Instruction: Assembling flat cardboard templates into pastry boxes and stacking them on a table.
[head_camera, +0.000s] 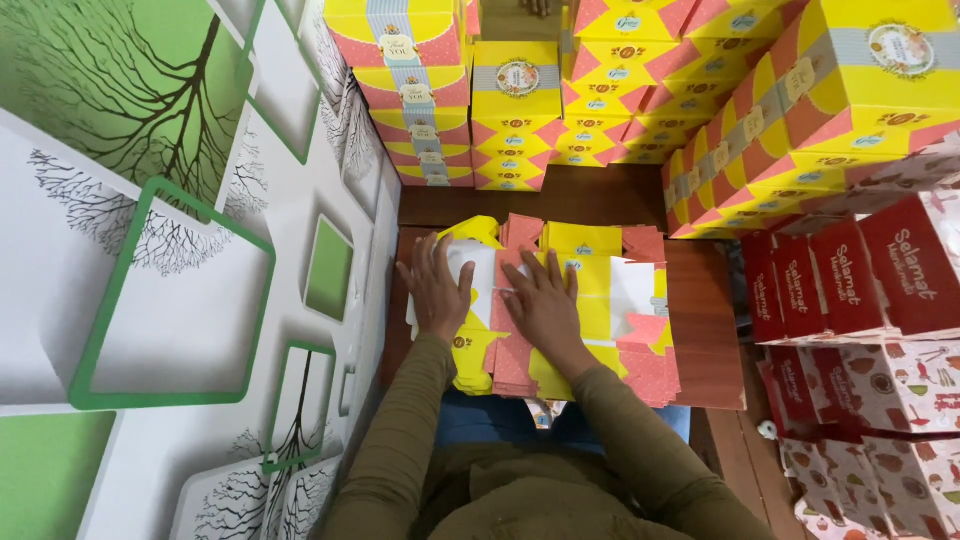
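Leftmost is a wall panel (150, 250) with green squares and bare trees. Next, the left hand (437, 290) lies flat, fingers spread, on a stack of unfolded yellow-and-pink box blanks (590, 300) on the brown table (710, 330). Right hand (543, 305) presses flat beside it, also spread. Far right, red cartons (850, 280); folded yellow boxes (620, 90) stacked behind.

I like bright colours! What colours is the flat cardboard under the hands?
The flat cardboard is yellow with pink dotted triangles and white inner panels, seen in the head view.
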